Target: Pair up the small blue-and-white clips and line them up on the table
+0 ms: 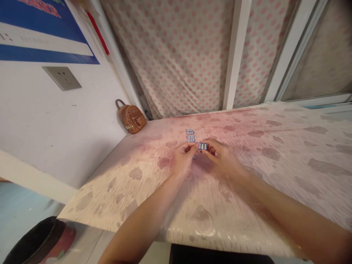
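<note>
A small blue-and-white strip (202, 146), split into several panels, is held up between my two hands above the table. My left hand (184, 156) is closed, its thumb and fingers pinching the strip's left end. At the right end, my right hand (220, 154) grips it between thumb and fingers. Just beyond my left hand lie several short rows of similar blue-and-white pieces (190, 135), stacked one behind another. Part of another blue piece (194, 157) shows below the held strip, mostly hidden by my left hand. The print on the pieces is too small to read.
A patterned cloth covers the table (203, 216). At the back left corner, a small brown backpack (132, 118) leans by the wall. A dotted curtain (176, 55) hangs behind the table. A dark bin (41, 240) stands on the floor at lower left.
</note>
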Tool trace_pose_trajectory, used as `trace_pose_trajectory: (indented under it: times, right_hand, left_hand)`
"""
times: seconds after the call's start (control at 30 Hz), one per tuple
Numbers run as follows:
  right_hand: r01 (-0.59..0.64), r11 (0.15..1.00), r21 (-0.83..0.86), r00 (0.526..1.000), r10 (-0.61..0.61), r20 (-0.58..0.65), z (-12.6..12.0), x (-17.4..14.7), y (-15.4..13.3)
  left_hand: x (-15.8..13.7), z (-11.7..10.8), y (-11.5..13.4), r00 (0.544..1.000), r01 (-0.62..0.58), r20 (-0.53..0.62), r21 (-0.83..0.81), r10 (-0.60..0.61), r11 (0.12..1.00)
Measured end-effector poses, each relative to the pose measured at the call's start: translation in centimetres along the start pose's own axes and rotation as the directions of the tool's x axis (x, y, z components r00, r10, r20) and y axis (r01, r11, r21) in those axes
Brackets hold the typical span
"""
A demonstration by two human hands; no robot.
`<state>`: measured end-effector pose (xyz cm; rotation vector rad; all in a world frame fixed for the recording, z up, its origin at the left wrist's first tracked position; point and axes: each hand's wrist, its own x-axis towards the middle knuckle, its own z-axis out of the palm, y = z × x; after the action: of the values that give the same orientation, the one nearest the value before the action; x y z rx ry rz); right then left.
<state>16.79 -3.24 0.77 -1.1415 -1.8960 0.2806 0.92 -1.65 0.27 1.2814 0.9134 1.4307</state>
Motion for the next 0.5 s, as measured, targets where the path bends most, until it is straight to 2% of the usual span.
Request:
trace_pose_trajectory:
  times: [0.17,0.23,0.3,0.37,0.43,0.5]
  right_hand:
    - [-0.060,0.998,0.026,0.998,0.060,-0.021,-0.9,0.4,0.1]
    - [-0.132,0.991,0.011,0.984,0.133,-0.120,-2.1,0.9,1.0]
    - [-0.210,0.977,-0.047,0.950,0.193,-0.247,-3.5,1.6,2.4]
    - [-0.309,0.935,-0.172,0.923,0.252,-0.289,-4.8,2.0,3.9]
    - [-0.380,0.857,-0.348,0.921,0.318,-0.224,-5.5,2.2,5.1]
    - [-0.416,0.749,-0.516,0.898,0.428,-0.103,-5.5,2.0,5.7]
  left_hand:
    - [0.3,-0.2,0.0,1.000,-0.011,-0.023,0.028,0.011,1.000]
    - [0.6,-0.6,0.1,0.998,-0.023,-0.063,0.047,0.026,0.999]
    - [1.0,-1.2,0.2,0.992,-0.036,-0.119,0.061,0.043,0.997]
    - [1.4,-1.8,0.2,0.981,-0.052,-0.182,0.064,0.063,0.997]
    - [1.9,-2.6,0.2,0.967,-0.078,-0.239,0.056,0.089,0.995]
    - [2.5,-3.4,0.2,0.953,-0.103,-0.282,0.045,0.111,0.994]
